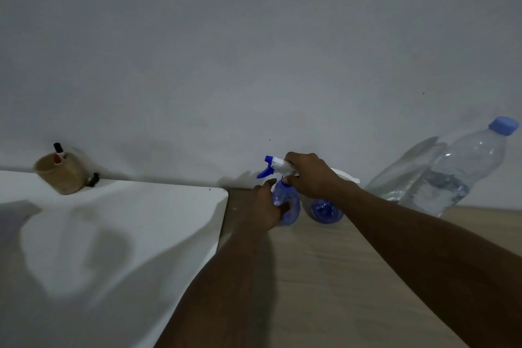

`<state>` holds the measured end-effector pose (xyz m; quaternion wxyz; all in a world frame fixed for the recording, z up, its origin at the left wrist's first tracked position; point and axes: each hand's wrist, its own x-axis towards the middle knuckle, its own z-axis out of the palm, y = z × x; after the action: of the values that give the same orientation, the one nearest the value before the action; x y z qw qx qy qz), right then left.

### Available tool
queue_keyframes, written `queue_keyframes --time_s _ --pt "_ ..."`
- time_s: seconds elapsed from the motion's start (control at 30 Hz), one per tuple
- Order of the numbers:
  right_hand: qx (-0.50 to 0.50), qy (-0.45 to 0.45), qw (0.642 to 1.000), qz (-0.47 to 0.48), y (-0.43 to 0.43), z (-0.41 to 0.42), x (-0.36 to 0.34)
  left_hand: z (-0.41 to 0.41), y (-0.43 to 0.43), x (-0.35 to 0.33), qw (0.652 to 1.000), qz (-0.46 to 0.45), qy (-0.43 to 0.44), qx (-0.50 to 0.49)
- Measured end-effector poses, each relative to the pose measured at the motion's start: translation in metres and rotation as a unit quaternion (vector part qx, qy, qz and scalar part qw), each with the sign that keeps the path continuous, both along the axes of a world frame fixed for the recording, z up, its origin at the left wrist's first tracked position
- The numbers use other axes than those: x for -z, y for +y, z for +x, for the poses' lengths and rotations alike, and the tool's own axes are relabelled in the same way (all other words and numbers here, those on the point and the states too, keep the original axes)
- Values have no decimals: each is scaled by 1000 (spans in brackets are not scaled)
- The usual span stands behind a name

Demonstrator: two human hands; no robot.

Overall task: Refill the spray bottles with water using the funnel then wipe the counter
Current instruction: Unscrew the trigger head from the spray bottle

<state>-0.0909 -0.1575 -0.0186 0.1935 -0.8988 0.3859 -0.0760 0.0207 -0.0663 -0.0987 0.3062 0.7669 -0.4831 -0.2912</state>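
Left hand grips a blue spray bottle; right hand clasps its sprayer. Water bottle stands at three o'clock.

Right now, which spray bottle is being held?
The left spray bottle: left hand grips its body, right hand its trigger head. The right spray bottle stands untouched.

Two spray bottles and a water bottle along the wall, cup far left
On the wooden counter the blue translucent spray bottle stands just left of a second blue spray bottle; the large clear plastic water bottle stands right; the tan cup sits on the white tabletop left
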Motion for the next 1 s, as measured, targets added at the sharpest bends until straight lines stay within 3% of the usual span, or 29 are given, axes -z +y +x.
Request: queue_keyframes --time_s 0.27,0.5,0.73,1.0 --pt "-40 -20 999 -10 61 -47 -22 -32 60 -18 998 -21 51 20" --pt "-51 -22 998 -16 114 -87 -18 -73 113 -11 999 -49 10 11" --pt "-36 -13 999 -30 137 -119 13 -109 137 -2 999 -21 -6 47" --pt "-34 -49 998 -23 147 -132 32 -120 141 18 1000 -25 12 -4"
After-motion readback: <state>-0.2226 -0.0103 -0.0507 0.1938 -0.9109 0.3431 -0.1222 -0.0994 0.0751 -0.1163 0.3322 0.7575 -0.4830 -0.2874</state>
